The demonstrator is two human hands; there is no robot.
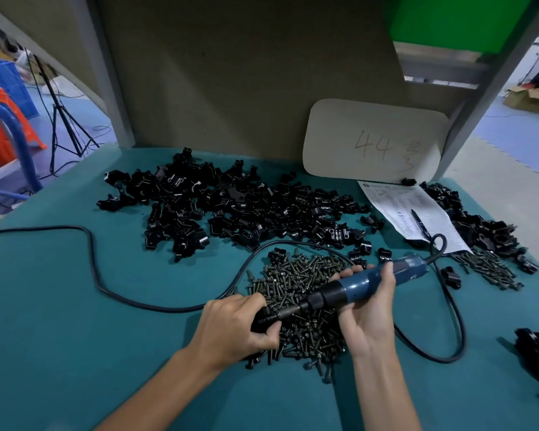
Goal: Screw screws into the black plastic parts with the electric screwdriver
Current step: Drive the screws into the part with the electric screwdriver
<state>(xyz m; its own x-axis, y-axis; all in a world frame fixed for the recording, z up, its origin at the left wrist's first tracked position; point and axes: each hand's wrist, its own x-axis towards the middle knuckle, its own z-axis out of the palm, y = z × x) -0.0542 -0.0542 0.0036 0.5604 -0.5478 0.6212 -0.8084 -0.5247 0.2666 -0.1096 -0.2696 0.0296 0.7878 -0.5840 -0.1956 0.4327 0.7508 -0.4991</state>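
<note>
Screwdriver: we are holding the blue-and-black cylindrical electric screwdriver point(358, 286) low over the screws, its long axis running from the cord end at the far right down to the bit at the near left. The bit is pointing left and slightly toward us.
Right hand: our right hand point(366, 315) is wrapping its fingers around the blue barrel from below, thumb lying on top.
Left hand: our left hand point(231, 328) is clenching around a small black plastic part point(262, 320), fingers curled over it.
Part: it is sitting at the screwdriver's tip, just above the near edge of the screw pile; we cannot tell whether a screw is seated in it.
Screws: a loose pile of dark metal screws point(299, 284) is lying under both hands.
Parts heap: a wide heap of black plastic parts point(246, 206) is spreading behind the screws.
Cable: the black power cable point(97, 281) is looping across the left and curling round the screw pile.
Right side: a printed paper sheet point(395, 203) with a dark pen point(419, 220) on it is lying beside a second group of black parts point(486, 228) and more screws point(492, 270).
Back: a beige card marked "44" point(374, 141) is leaning upright.
Surface: everything is resting on the teal table mat point(75, 337).
</note>
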